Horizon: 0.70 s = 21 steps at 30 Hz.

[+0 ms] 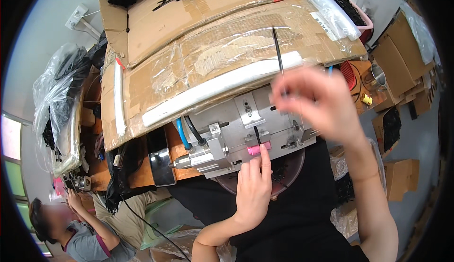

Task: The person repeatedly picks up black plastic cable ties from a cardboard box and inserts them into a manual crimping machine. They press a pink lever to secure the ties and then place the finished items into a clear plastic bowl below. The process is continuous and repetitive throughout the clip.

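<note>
By the near edge of the machine (231, 122), my left hand (253, 188) touches the block (254, 150), grip I can't tell; over the far edge, my right hand (316, 100) pinches the strip (277, 46), fingers closed.

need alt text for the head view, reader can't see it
A person's left hand touches a small pink block on a silver metal machine; their blurred right hand is at the lower end of a thin black strip over brown cardboard.

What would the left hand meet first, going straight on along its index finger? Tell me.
The pink block, which the left hand seems to touch; just past it, the black strip. Depth is hard to judge.
</note>
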{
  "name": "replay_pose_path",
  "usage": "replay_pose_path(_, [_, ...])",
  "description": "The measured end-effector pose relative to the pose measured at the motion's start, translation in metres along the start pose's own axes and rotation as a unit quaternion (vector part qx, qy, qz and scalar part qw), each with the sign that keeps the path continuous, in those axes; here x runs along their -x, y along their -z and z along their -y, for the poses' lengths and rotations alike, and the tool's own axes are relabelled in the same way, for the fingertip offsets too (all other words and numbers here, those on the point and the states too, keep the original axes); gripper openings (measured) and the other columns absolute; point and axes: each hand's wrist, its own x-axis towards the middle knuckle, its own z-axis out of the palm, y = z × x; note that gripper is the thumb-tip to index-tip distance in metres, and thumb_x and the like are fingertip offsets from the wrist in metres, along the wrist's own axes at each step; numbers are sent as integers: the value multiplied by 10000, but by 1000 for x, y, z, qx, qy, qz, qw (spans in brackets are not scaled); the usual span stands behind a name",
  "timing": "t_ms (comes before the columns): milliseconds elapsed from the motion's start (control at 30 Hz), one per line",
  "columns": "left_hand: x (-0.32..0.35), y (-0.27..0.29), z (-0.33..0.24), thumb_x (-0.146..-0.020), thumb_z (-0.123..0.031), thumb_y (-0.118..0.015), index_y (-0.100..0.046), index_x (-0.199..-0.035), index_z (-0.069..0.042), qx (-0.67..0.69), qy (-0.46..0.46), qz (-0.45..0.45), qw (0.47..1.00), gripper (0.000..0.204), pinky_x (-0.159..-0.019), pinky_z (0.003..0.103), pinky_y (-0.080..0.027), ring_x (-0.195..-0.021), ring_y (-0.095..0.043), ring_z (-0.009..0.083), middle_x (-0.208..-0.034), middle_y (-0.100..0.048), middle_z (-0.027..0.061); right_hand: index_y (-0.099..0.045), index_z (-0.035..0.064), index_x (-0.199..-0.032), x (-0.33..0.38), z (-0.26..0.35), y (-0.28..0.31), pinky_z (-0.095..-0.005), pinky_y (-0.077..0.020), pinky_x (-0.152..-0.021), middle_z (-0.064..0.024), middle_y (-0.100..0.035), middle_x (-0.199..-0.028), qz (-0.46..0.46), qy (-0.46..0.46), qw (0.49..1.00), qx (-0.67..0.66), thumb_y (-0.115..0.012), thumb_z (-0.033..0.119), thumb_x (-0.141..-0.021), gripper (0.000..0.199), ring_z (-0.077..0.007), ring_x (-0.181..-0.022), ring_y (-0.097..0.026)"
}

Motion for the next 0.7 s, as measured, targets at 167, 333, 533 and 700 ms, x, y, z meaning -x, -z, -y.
replay_pose_path(167, [-1,35,2,-764,-33,-748,-467,-1408,9,34,29,-57,997,704,-809,389,-441,-927,-508,296,-1067,-556,137,-642,20,-971,105,-6,-45,-324,-517,-618,-87,-631,-877,13,81,989,124,-781,63,-735,277,-241,-746,-609])
replay_pose_path(333, [3,42,7,-792,-21,-731,-492,-1405,-21,23,44,-66,997,658,-800,388,-428,-899,-479,279,-1036,-541,121,-503,-29,-1343,130,-18,-81,-317,-499,-553,-74,-595,-767,62,18,987,148,-729,39,-788,603,-198,-664,-602])
replay_pose_path(533, [7,43,11,-801,-40,-729,-500,-1401,-29,45,43,-62,996,643,-803,394,-423,-893,-476,286,-1033,-536,122,-455,-35,-1396,126,-21,-89,-336,-493,-526,-76,-557,-691,61,-1,986,157,-732,68,-805,661,-205,-603,-596])
replay_pose_path(700, [-1,60,20,-785,-46,-740,-505,-1397,-30,53,23,-51,997,657,-810,390,-424,-900,-481,289,-1020,-542,128,-442,-21,-1411,119,-11,-81,-336,-502,-525,-85,-575,-732,84,-6,982,171,-723,127,-827,665,-209,-621,-615])
